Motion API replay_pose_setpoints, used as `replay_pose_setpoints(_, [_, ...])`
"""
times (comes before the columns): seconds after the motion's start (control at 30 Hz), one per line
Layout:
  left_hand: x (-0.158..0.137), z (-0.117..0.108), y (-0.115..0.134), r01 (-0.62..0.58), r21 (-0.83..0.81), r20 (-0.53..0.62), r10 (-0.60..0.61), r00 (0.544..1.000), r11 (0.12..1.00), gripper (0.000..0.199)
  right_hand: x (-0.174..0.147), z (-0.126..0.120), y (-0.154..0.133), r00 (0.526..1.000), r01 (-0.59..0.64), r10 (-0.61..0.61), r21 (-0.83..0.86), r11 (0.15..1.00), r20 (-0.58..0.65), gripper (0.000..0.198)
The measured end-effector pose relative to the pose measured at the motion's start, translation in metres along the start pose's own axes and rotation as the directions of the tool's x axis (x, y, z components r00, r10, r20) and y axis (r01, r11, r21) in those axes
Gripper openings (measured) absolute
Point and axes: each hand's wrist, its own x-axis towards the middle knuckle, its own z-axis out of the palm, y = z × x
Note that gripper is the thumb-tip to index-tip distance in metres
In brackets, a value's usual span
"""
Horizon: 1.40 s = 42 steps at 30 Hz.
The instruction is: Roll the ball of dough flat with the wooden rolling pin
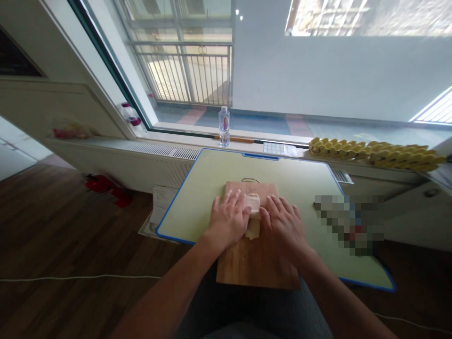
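Observation:
On a wooden cutting board point(257, 263) lies a pale, flat piece of dough point(253, 202), its upper part thicker as if folded over and a thin strip trailing toward me. My left hand point(229, 217) rests at the dough's left side, fingers spread, with the thumb touching the dough. At the other side my right hand point(284, 221) lies with its fingers apart and its thumb tip at the dough's right edge. Neither hand is closed round anything. The undersides of both palms are hidden.
The board lies on a pale green, blue-edged table point(208, 188). On the sill behind stand a water bottle point(224, 127) and a yellow braided object point(370, 153). A blurred-out patch point(348, 223) covers something at right. Something red point(106, 188) sits on the floor at left.

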Motion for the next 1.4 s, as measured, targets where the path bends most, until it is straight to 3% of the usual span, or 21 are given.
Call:
replay_pose_setpoints(0.13, [-0.013, -0.004, 0.001, -0.015, -0.018, 0.011, 0.016, 1.000, 1.000, 0.063, -0.001, -0.008, 0.005, 0.998, 0.047, -0.049, 0.047, 0.998, 0.050, 0.056])
replay_pose_setpoints(0.23, [0.003, -0.008, -0.004, -0.024, -0.022, 0.080, 0.026, 0.996, 0.999, 0.064, 0.023, -0.022, 0.004, 0.990, 0.022, -0.034, 0.094, 0.995, 0.137, 0.058])
replay_pose_setpoints(0.33, [0.031, -0.011, -0.013, -0.022, -0.033, 0.105, 0.026, 0.994, 0.999, 0.067, 0.051, -0.031, 0.000, 0.991, 0.015, -0.032, 0.134, 0.991, 0.129, 0.063])
replay_pose_setpoints(0.47, [0.068, -0.009, -0.024, 0.066, -0.026, 0.084, -0.064, 0.994, 0.997, 0.068, 0.076, -0.022, -0.005, 0.991, -0.026, 0.012, 0.107, 0.994, 0.133, 0.065])
replay_pose_setpoints(0.63, [0.090, -0.006, -0.026, 0.090, -0.008, 0.258, -0.085, 0.963, 0.996, 0.073, 0.083, -0.002, 0.000, 0.985, -0.098, 0.075, 0.143, 0.985, 0.157, 0.073])
replay_pose_setpoints(0.93, [0.077, -0.002, -0.025, 0.037, -0.029, 0.242, -0.029, 0.970, 0.999, 0.072, 0.092, -0.007, 0.010, 0.963, -0.205, 0.163, 0.193, 0.960, 0.217, 0.078])
replay_pose_setpoints(1.2, [0.094, -0.008, -0.026, 0.183, -0.067, 0.264, -0.159, 0.951, 0.981, 0.075, 0.072, -0.006, 0.007, 0.978, -0.171, 0.151, 0.145, 0.975, 0.141, 0.072])
replay_pose_setpoints(1.4, [0.060, -0.006, -0.017, 0.139, 0.007, 0.165, -0.138, 0.977, 0.990, 0.075, 0.047, -0.004, 0.003, 0.985, -0.164, 0.158, 0.106, 0.981, 0.063, 0.072])
